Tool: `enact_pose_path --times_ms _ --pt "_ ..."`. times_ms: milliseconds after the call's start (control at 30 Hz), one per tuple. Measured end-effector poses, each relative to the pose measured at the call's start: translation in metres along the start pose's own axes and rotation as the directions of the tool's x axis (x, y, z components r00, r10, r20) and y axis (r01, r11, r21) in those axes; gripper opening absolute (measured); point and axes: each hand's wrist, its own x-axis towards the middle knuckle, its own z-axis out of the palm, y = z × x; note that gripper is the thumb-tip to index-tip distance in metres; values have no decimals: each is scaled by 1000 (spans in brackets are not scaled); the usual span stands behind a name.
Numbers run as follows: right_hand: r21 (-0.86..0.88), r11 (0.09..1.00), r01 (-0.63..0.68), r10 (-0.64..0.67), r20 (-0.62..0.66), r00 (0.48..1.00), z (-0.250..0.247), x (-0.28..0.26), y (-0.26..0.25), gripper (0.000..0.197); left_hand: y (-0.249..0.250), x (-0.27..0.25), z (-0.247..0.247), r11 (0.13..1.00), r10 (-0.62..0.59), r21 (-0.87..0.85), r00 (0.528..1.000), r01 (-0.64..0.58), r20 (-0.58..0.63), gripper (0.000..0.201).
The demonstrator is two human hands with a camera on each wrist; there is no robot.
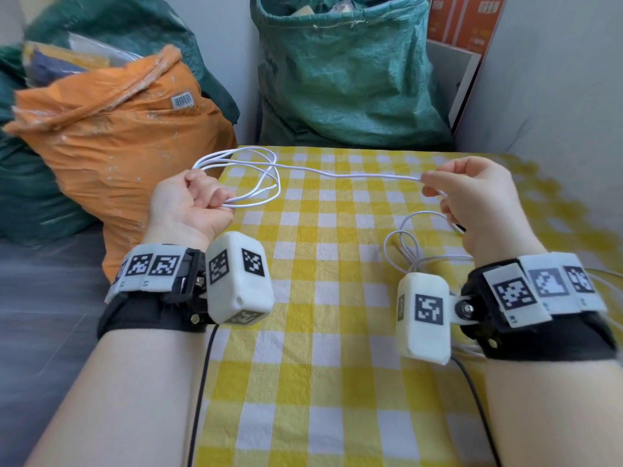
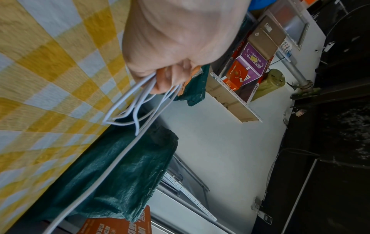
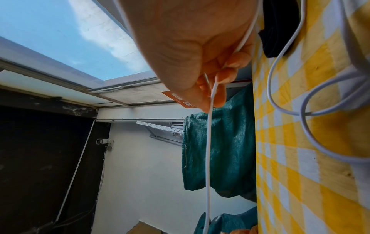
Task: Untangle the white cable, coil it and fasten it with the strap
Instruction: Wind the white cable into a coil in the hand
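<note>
A thin white cable (image 1: 337, 174) stretches above the yellow checked tablecloth (image 1: 320, 365) between my two hands. My left hand (image 1: 192, 203) is curled round a bundle of several cable loops (image 1: 256, 176) at the table's left edge; the left wrist view shows the loops (image 2: 130, 107) fanning out from the fist. My right hand (image 1: 472, 197) pinches a single strand between thumb and fingers, seen as a taut cable (image 3: 209, 142) in the right wrist view. More loose cable (image 1: 411, 244) lies in loops under the right hand. I see no strap.
An orange sack (image 1: 118, 139) leans against the table's left side, with dark green sacks (image 1: 344, 69) behind the far edge. A pale wall (image 1: 556, 79) stands to the right. Black leads (image 1: 202, 382) run from the wrist cameras along both forearms.
</note>
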Motion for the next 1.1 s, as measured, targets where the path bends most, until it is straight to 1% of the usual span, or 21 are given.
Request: enact_pose_path --times_ms 33,100,167,267,333,433,500,533,600,633,667,700,733,800,833,933,1033,1100 --pt "-28 999 23 -23 -15 1000 -1 -1 1 18 2 1 -1 999 27 -26 999 -28 -27 43" --pt "-84 995 59 -61 -23 998 -1 -1 4 20 4 1 -3 993 90 -72 993 -95 -71 31" --pt "-134 989 64 -67 -13 998 -3 -2 5 25 6 0 -5 980 156 -105 982 -167 -104 23" --pt "-175 984 45 -36 52 998 -4 -4 5 38 10 -2 -7 960 231 -133 966 -246 -117 18" --pt "-180 983 36 -13 127 992 -2 -7 3 45 11 -2 -9 959 237 -137 966 -249 -104 17" --pt "-143 989 26 4 203 979 3 -10 0 43 10 0 -7 982 170 -76 983 -175 -65 18" --pt "-125 992 26 0 207 978 4 -10 -1 42 9 0 -5 996 93 15 995 -92 -28 20" --pt "-120 992 27 -3 199 980 5 -10 -1 40 8 -1 -4 997 51 59 999 -51 -6 24" --pt "-112 993 35 -14 188 982 5 -9 0 30 7 -1 -3 993 -34 114 999 30 33 41" --pt "-114 993 39 -17 186 982 5 -9 -1 23 5 -2 -2 988 -66 140 996 58 53 46" --pt "-128 991 41 -17 185 983 5 -9 0 16 4 -3 0 983 -86 169 994 73 74 46" --pt "-155 987 42 -13 185 983 5 -8 0 10 2 -3 1 977 -96 199 991 76 92 44" --pt "-193 980 46 -10 183 983 6 -9 0 9 1 -4 2 972 -100 224 989 73 111 42" --pt "-265 963 58 -10 179 984 7 -9 0 15 -1 -5 4 967 -101 246 983 61 153 38" --pt "-290 955 55 -1 183 983 7 -11 -1 17 -2 -5 5 968 -102 242 980 58 171 40" --pt "-384 923 27 68 234 970 8 -13 -2 19 -5 -6 6 975 -117 209 968 70 222 45" --pt "-463 886 27 113 272 956 11 -13 -1 22 -8 -9 9 975 -136 206 952 80 276 44" --pt "-490 871 34 132 300 945 13 -15 -2 22 -10 -11 11 969 -150 234 942 79 302 42"
